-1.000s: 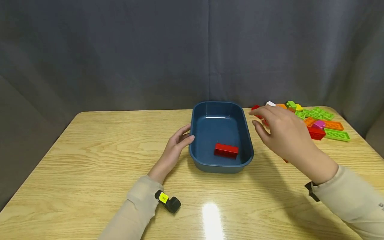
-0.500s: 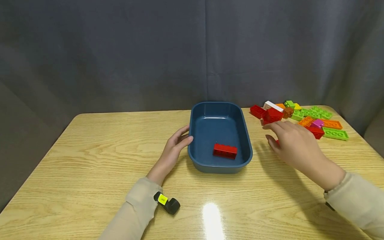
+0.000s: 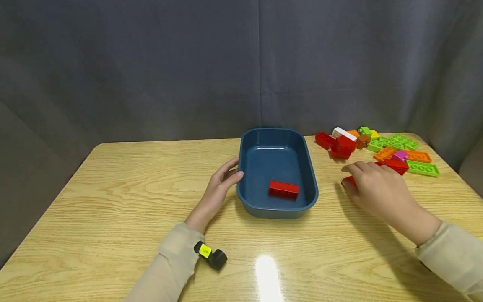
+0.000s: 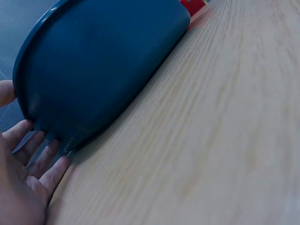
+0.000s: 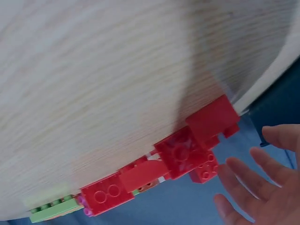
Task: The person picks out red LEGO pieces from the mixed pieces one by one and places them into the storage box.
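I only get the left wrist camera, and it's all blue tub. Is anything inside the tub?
Observer: Yes, one red brick lies in the blue tub, toward its near end.
Operator: Where's the other hand?
Observer: The right hand is low over the table, right of the tub. Its fingers are at a small red brick, and I cannot tell if they touch it.
Operator: Are there more bricks?
Observer: Yes, a pile of bricks in red, green and orange sits near the table's far right corner.
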`<state>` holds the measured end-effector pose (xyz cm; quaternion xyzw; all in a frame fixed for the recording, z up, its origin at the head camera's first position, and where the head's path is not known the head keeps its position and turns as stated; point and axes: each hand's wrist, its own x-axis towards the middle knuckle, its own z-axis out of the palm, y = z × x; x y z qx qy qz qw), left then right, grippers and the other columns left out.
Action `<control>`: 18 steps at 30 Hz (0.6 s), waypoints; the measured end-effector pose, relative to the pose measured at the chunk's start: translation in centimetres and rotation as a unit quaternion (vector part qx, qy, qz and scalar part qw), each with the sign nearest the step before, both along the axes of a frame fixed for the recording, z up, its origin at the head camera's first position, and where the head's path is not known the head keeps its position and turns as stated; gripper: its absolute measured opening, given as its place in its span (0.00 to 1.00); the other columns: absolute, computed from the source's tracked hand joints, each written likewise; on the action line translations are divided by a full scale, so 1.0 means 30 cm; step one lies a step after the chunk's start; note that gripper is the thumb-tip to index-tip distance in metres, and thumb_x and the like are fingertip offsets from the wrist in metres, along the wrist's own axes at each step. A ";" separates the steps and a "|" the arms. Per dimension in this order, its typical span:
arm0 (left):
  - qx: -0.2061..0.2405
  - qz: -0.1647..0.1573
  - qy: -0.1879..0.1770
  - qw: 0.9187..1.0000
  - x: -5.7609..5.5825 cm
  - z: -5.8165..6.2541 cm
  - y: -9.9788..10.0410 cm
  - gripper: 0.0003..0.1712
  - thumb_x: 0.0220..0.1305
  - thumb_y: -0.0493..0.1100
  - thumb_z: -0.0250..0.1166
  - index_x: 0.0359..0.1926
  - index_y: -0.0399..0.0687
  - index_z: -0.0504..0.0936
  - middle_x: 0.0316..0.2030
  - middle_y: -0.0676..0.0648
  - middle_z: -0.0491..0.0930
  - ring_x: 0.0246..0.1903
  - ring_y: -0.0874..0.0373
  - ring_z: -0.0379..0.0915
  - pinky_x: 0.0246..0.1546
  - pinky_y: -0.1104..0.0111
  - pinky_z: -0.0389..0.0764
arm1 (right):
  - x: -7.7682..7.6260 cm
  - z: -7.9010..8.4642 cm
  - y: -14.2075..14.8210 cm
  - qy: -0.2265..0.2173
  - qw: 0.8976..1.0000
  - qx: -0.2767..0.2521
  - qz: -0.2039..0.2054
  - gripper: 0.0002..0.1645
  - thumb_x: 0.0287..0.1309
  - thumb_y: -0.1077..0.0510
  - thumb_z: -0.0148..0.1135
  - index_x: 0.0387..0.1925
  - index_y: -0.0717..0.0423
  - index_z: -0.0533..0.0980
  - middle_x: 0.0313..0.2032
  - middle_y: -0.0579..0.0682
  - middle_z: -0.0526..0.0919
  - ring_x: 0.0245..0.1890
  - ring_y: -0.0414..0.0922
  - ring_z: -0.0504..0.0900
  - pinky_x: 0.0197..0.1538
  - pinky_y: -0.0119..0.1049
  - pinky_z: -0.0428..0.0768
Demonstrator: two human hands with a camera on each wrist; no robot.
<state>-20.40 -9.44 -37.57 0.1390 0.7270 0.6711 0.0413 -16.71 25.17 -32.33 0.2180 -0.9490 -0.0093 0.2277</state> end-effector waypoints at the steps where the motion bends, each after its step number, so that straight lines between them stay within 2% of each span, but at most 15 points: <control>1: -0.001 0.001 0.000 1.000 0.001 0.001 0.000 0.30 0.67 0.47 0.53 0.69 0.47 0.61 0.70 0.43 0.60 0.65 0.49 0.61 0.69 0.49 0.61 | -0.001 -0.004 0.005 -0.002 1.000 0.001 -0.003 0.22 0.41 0.56 0.70 0.40 0.61 0.80 0.37 0.61 0.87 0.34 0.57 0.83 0.38 0.56 0.83; 8: -0.002 0.004 -0.002 1.000 0.003 0.004 0.003 0.30 0.67 0.47 0.53 0.69 0.47 0.61 0.70 0.43 0.60 0.64 0.49 0.61 0.69 0.49 0.61 | -0.002 -0.022 0.030 -0.023 0.999 0.014 -0.022 0.25 0.40 0.53 0.71 0.41 0.62 0.80 0.39 0.64 0.86 0.38 0.60 0.82 0.40 0.58 0.83; 18: -0.007 0.006 -0.002 1.000 0.000 0.001 0.001 0.31 0.67 0.48 0.53 0.69 0.47 0.61 0.70 0.43 0.60 0.65 0.49 0.61 0.69 0.48 0.61 | -0.014 -0.041 0.038 -0.008 0.999 0.052 -0.005 0.23 0.41 0.53 0.71 0.38 0.64 0.80 0.35 0.63 0.87 0.39 0.59 0.80 0.48 0.59 0.80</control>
